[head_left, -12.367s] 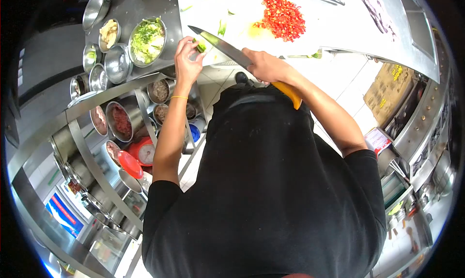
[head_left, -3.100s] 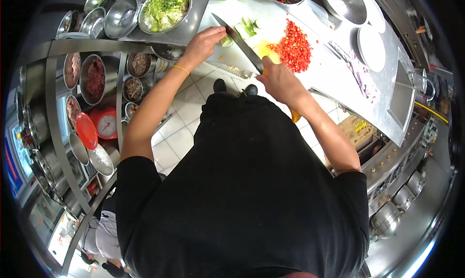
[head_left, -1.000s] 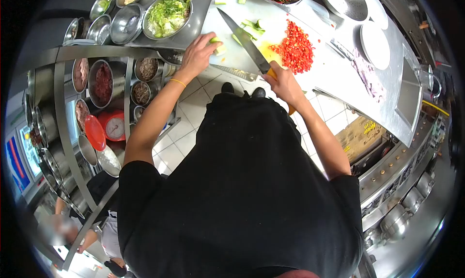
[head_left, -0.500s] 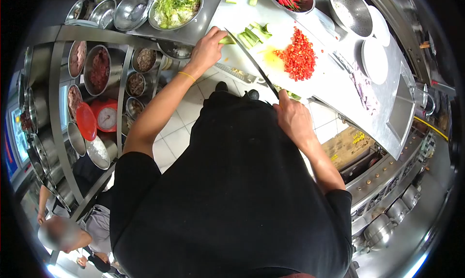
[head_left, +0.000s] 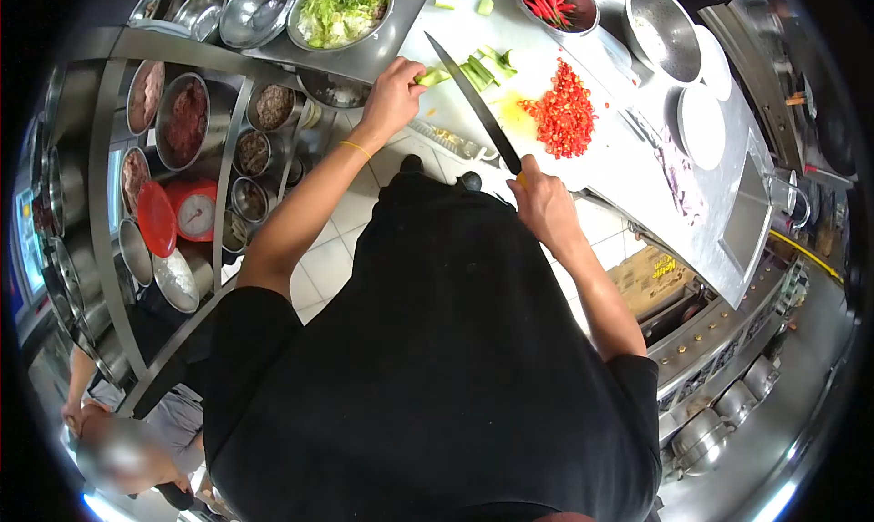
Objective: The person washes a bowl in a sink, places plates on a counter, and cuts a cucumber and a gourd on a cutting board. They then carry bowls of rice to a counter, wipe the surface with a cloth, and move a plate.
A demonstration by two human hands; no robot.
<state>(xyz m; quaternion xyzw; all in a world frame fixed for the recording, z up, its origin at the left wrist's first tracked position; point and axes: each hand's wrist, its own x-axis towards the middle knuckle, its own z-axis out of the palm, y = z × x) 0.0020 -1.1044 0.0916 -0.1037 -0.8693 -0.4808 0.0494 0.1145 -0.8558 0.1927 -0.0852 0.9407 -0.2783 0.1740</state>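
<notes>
My left hand [head_left: 393, 96] is closed, its fingertips pinching a light green vegetable piece [head_left: 432, 77] that looks like cucumber, at the cutting board's near left edge. With my right hand [head_left: 550, 205] I grip the handle of a long knife [head_left: 477, 103]. Its dark blade slants across the white cutting board [head_left: 455, 26], tip pointing away and left, just right of the held piece. Beyond the blade lie several green cut strips [head_left: 487, 67]. To their right is a heap of chopped red chillies [head_left: 563, 112].
A bowl of whole red chillies [head_left: 551, 1] and a metal colander [head_left: 663, 32] stand at the back. White plates [head_left: 701, 126] lie on the right. A bowl of chopped greens [head_left: 340, 10] stands left of the board. Shelved metal pans [head_left: 182, 121] line the left; another person [head_left: 168, 426] is behind them.
The knife has turned so more of its blade's broad side shows, and its tip reaches slightly farther. My left hand still pinches the green piece, now apart from the blade.
</notes>
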